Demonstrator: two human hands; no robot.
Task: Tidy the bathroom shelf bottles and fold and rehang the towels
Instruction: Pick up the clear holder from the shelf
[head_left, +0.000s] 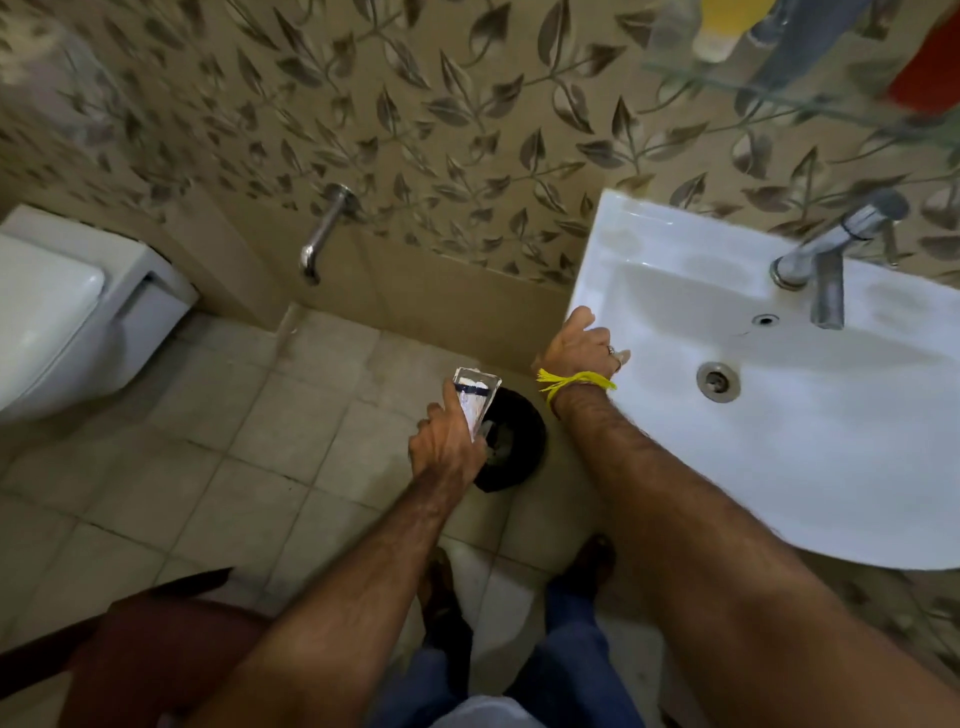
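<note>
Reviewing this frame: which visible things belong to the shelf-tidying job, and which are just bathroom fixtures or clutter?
Part of the job:
- tube, gripped by the left hand above the black bin
- glass shelf with blurred bottles

Just there:
- sink, its edge held by the right hand
- sink tap
- wall spout
- toilet

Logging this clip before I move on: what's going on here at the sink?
A person stands in a bathroom looking down. The left hand holds a flattened, mostly squeezed-out tube over a small black bin on the tiled floor, apparently about to drop it in. The right hand, with a yellow thread round the wrist, rests curled on the left edge of the white sink. Bottles show blurred on a glass shelf above; no towels are in view.
</note>
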